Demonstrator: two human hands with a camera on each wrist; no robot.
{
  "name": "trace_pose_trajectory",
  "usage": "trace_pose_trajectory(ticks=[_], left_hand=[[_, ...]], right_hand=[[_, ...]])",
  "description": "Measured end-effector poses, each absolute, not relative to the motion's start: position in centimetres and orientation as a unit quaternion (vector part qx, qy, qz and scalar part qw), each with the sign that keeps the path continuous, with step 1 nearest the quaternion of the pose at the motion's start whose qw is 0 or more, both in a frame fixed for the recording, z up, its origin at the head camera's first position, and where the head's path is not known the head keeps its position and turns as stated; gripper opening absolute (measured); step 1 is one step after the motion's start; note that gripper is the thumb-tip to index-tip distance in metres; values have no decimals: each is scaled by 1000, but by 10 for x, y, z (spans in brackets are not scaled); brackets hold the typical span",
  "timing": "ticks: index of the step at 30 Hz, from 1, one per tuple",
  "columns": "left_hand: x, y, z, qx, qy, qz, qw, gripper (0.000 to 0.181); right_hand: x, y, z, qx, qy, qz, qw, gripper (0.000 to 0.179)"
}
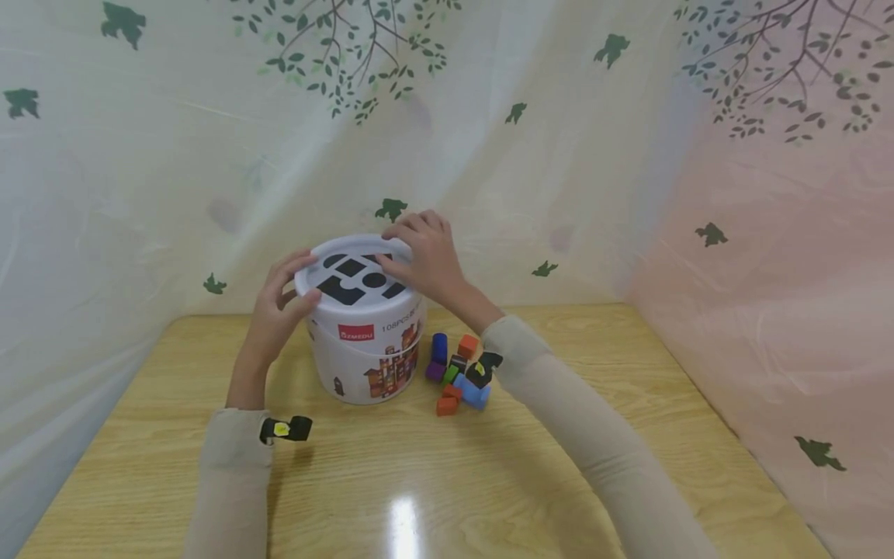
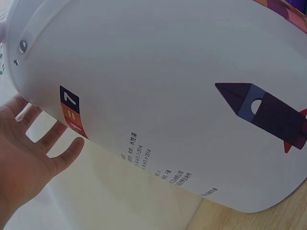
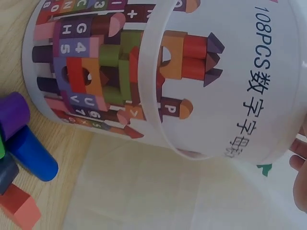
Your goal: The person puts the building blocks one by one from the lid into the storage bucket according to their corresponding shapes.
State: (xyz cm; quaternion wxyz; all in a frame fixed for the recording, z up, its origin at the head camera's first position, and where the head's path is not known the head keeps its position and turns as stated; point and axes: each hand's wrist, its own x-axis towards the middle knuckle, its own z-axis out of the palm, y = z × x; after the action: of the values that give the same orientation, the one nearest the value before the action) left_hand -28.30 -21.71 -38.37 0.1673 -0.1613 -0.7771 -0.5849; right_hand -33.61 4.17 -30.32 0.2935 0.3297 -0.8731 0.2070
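Observation:
On the table stands a white bucket (image 1: 342, 361) printed with block-castle pictures. Its white lid (image 1: 359, 279) has black shaped openings, and a thin white handle (image 3: 149, 62) hangs across the front. My left hand (image 1: 275, 310) holds the lid's left rim, thumb at the front and fingers farther back. In the left wrist view, that hand (image 2: 31, 153) appears beside the bucket wall. My right hand (image 1: 429, 256) grips the lid's back right rim, with the thumb over its top. The right wrist view catches only some fingertips (image 3: 300, 163).
Right of the bucket lies a small pile of coloured blocks, among them a blue cylinder (image 1: 438, 347), an orange block (image 1: 468, 345) and a light blue block (image 1: 475, 394). The wooden table (image 1: 349, 481) meets a leaf-patterned curtain (image 1: 489, 194) at its back.

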Motion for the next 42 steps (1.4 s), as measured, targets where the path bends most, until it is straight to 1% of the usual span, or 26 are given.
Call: trace_pose_trajectory(ticks=[6,13,23,30,38,42], left_hand=[[-283,-216,-383,-161,-776,-587,167,58],[-283,-217,-383,-157,-777,-587,167,57],[-283,-217,-383,-158,-780,-583,166,58],[-284,-217,-383,-154,-779,-585,165,57],[-284,-217,-383,-152,-777,-588,162,57],[-284,-217,-384,-153,-777,-588,164,58]], right_hand=[[-334,61,-309,329,-867,226,299,34],[-332,89,-320,339,-848,251,322,29],[-332,125,-348,335,-850,259,313,26],[-329,147,-378,345,-865,233,281,23],[-326,167,-407,333,-899,202,203,28],[-325,173,-418,327,-908,194,174,30]])
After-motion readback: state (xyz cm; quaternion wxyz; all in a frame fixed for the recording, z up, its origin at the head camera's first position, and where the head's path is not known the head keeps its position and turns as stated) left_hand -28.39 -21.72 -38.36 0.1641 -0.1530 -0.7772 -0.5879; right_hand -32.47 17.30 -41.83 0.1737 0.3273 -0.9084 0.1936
